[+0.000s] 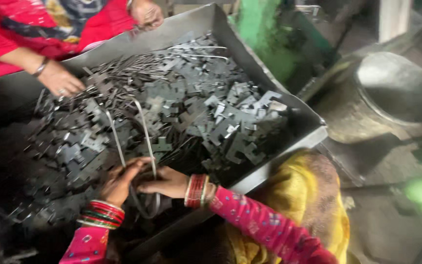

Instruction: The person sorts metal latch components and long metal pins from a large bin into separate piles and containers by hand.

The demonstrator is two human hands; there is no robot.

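A large grey metal tray [230,39] is heaped with several dark cross-shaped metal pieces [191,112]. My left hand [120,181] and my right hand [164,182] meet at the tray's near edge. Both grip the lower end of a long bent metal wire loop [145,132] that rises from them over the pile. Stacked pieces seem to sit between my fingers, though blur hides the detail. Red and green bangles circle both wrists above pink patterned sleeves.
Another person in red reaches into the tray's far left, one hand [62,80] on the pieces, another hand [147,12] at the back rim. A round metal drum [391,93] stands to the right. A green machine part [264,34] sits behind the tray. Yellow cloth [308,195] lies below.
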